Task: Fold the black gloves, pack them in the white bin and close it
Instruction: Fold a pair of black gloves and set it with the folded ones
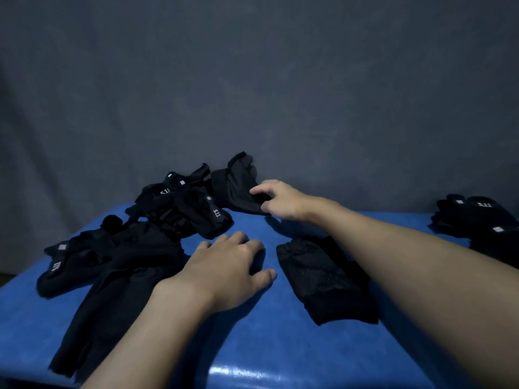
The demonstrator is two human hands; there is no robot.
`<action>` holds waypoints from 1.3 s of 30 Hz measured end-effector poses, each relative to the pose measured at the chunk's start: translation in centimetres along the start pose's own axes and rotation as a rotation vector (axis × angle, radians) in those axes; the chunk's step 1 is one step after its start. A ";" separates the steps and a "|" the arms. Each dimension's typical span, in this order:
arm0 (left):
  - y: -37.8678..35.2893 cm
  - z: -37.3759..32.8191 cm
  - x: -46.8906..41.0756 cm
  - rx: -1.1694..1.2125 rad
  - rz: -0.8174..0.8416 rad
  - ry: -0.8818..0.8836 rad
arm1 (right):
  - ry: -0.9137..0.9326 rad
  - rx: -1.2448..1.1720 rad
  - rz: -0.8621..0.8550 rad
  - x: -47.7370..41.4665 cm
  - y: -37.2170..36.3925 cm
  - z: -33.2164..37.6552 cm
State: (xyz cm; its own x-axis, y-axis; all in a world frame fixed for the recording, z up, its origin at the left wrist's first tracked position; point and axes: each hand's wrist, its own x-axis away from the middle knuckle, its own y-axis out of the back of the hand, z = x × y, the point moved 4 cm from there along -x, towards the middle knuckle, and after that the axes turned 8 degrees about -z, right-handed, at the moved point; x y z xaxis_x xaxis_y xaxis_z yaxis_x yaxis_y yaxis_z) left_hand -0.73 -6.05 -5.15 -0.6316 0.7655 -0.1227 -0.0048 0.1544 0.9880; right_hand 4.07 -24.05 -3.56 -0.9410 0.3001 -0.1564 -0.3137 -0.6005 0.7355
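The right hand (pixel 276 199) seems to pinch the thin black cloth glove (pixel 230 189) at twelve o'clock on the shiny blue table (pixel 252 346), so pull it gently toward the flat, empty left hand (pixel 230 265) at six and smooth it before folding.

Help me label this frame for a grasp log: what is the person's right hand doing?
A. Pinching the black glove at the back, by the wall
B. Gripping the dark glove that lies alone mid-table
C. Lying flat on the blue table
A: the right hand reaches to the back and pinches the edge of the black glove by the wall between thumb and fingers, while the left hand is the one lying open on the blue table.
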 end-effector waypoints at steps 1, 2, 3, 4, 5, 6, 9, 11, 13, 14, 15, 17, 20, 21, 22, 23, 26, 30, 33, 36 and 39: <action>0.1 0.0 -0.1 0.004 0.002 -0.001 | -0.001 0.005 0.000 -0.4 -0.3 -0.2; 0.1 0.1 -0.2 0.009 0.004 0.002 | -0.004 0.012 0.000 -0.7 -0.5 -0.3; 0.2 0.1 -0.2 0.015 0.006 0.007 | -0.011 0.016 -0.003 -1.1 -0.7 -0.5; 0.2 0.2 -0.3 0.020 0.001 0.012 | -0.015 0.017 -0.009 -1.2 -0.8 -0.6; 0.3 0.2 -0.4 0.026 -0.008 0.014 | -0.012 0.019 -0.018 -1.2 -0.8 -0.7; 0.5 0.2 -0.4 0.035 -0.020 0.019 | -0.002 0.024 -0.030 -1.0 -0.7 -0.6; 1.1 0.2 -0.5 0.094 -0.070 0.049 | 0.053 0.071 -0.048 0.3 0.4 -0.1; 1.4 0.2 -0.7 0.180 -0.123 0.084 | 0.094 0.111 -0.056 1.9 1.3 0.4; 1.7 0.6 -1.0 0.315 -0.214 0.141 | 0.149 0.163 -0.071 3.6 2.2 0.9; 2.0 0.8 -1.1 0.385 -0.285 0.176 | 0.181 0.182 -0.077 4.6 2.6 1.2; 2.4 1.0 -1.2 0.451 -0.367 0.211 | 0.213 0.193 -0.081 5.7 3.0 1.4; 3.2 1.2 -1.5 0.559 -0.509 0.291 | 0.265 0.186 -0.082 7.7 3.7 1.6; 3.0 1.6 -2.4 0.750 -0.579 0.392 | 0.289 0.130 -0.082 10.6 4.9 1.5; 2.8 1.6 -2.6 0.819 -0.583 0.408 | 0.300 0.107 -0.086 11.4 5.3 1.5; 2.7 1.6 -2.7 0.890 -0.582 0.431 | 0.310 0.085 -0.091 12.0 5.6 1.4; 2.5 1.5 -2.8 0.968 -0.580 0.454 | 0.317 0.064 -0.097 12.6 5.9 1.3; 2.7 0.8 -3.0 1.199 -0.560 0.480 | 0.343 0.016 -0.125 13.9 6.4 0.9; 3.6 -0.7 -2.7 1.229 -0.611 0.395 | 0.309 -0.074 -0.164 15.0 6.8 0.0; 4.6 -1.6 -2.1 1.229 -0.702 0.350 | 0.245 -0.122 -0.204 15.2 6.6 -0.9; 5.2 -1.8 -1.9 1.179 -0.800 0.331 | 0.231 -0.125 -0.306 15.5 6.4 -1.2; 5.5 -2.2 -1.7 1.107 -0.885 0.302 | 0.226 -0.165 -0.404 15.9 6.6 -0.8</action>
State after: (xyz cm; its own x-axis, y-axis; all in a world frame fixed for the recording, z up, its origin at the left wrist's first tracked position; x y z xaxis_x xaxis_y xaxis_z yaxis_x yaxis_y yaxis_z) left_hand -1.38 -7.90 0.68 -0.8763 0.0287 -0.4808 0.0295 0.9995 0.0059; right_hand -13.08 -23.81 -1.77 -0.7379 0.3761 -0.5604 -0.6583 -0.5842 0.4747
